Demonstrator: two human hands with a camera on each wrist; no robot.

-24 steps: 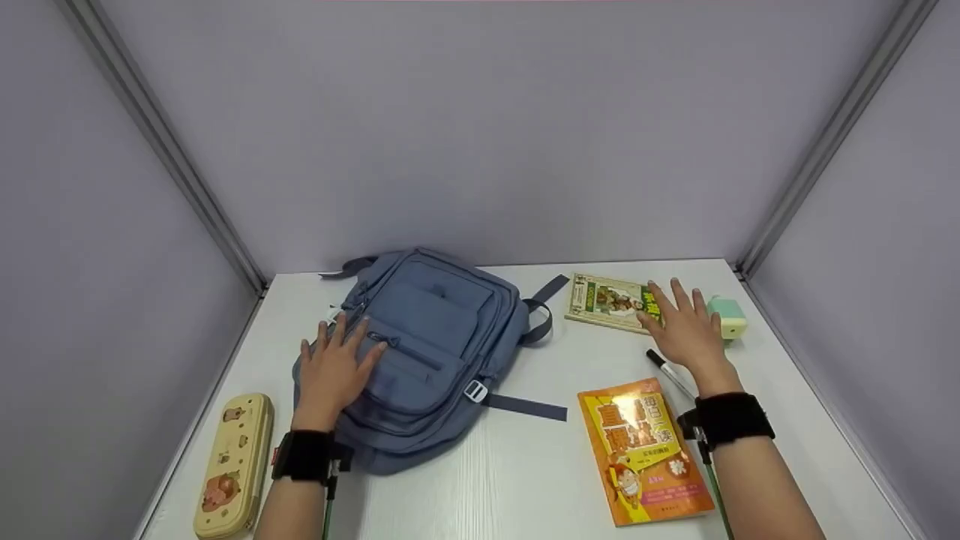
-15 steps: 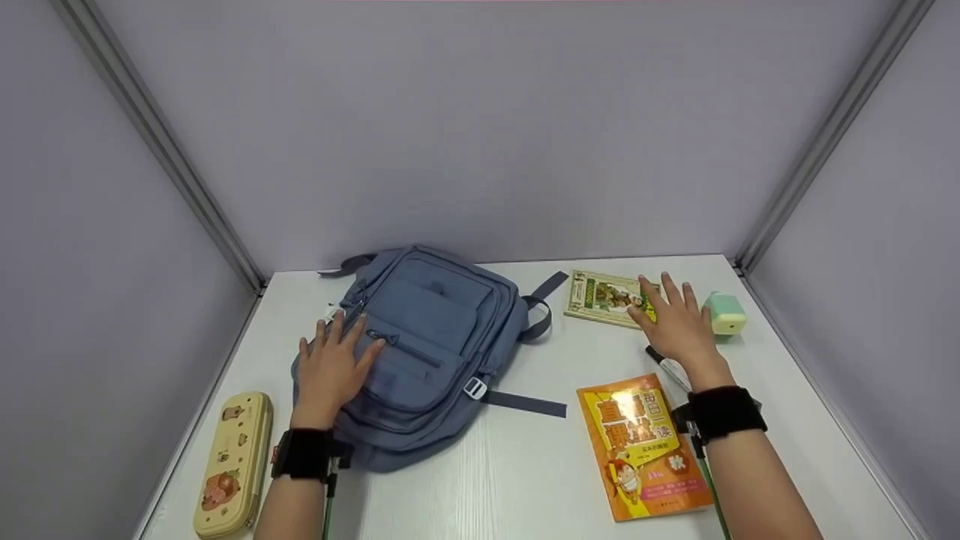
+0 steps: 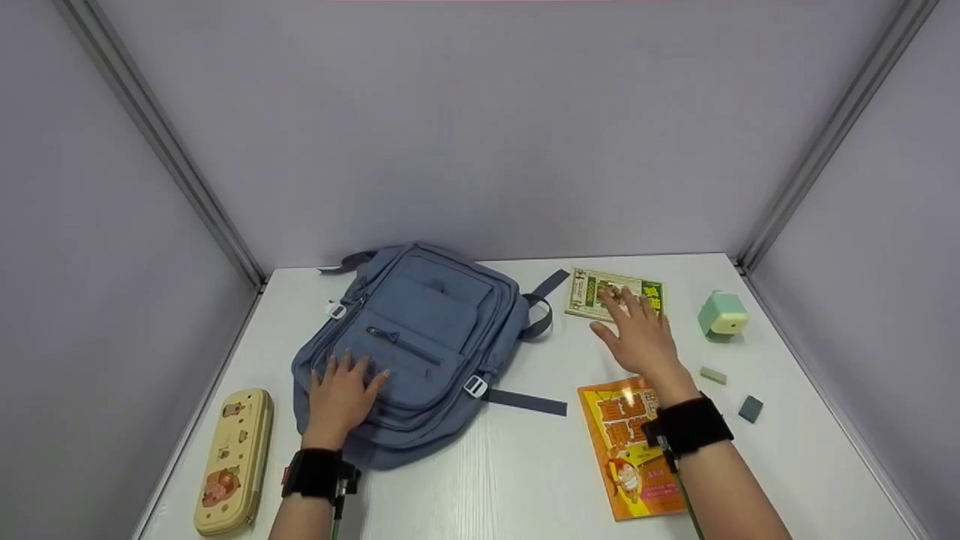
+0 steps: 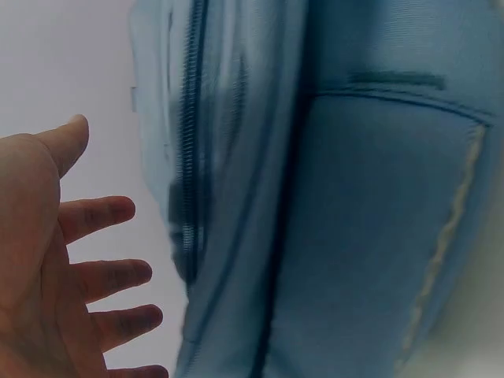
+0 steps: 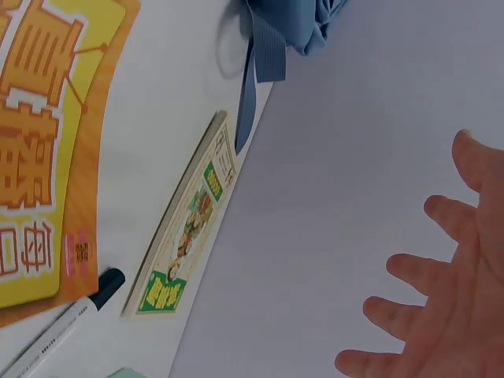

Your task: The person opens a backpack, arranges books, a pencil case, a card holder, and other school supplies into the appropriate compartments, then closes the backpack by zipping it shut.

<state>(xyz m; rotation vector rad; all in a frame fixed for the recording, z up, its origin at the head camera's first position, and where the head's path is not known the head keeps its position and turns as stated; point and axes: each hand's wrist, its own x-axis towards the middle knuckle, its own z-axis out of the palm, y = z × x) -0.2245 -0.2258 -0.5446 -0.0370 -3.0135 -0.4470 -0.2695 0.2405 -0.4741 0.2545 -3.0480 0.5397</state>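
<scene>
A blue backpack [image 3: 431, 315] lies zipped-pocket side up on the white table. My left hand [image 3: 343, 399] hovers over its near left part with fingers spread; the left wrist view shows a gap between the fingers [image 4: 118, 272] and the bag's side. My right hand [image 3: 639, 339], also spread and holding nothing, is raised in front of a small green-and-cream book [image 3: 581, 294], overlapping it in the head view. Below that wrist lies an orange-yellow book [image 3: 611, 450], partly covered by the arm. A white marker with a black cap [image 5: 59, 335] shows in the right wrist view.
A cream pencil case [image 3: 234, 461] with cartoon pictures lies at the left edge. On the right stand a mint-and-yellow box-shaped thing [image 3: 723, 313], a small pale block [image 3: 713, 375] and a dark block [image 3: 751, 409]. Grey walls [image 3: 495, 135] enclose the table.
My left hand has drawn back towards me over the backpack. My right hand has moved left and slightly nearer, uncovering the two small blocks and hiding the marker in the head view.
</scene>
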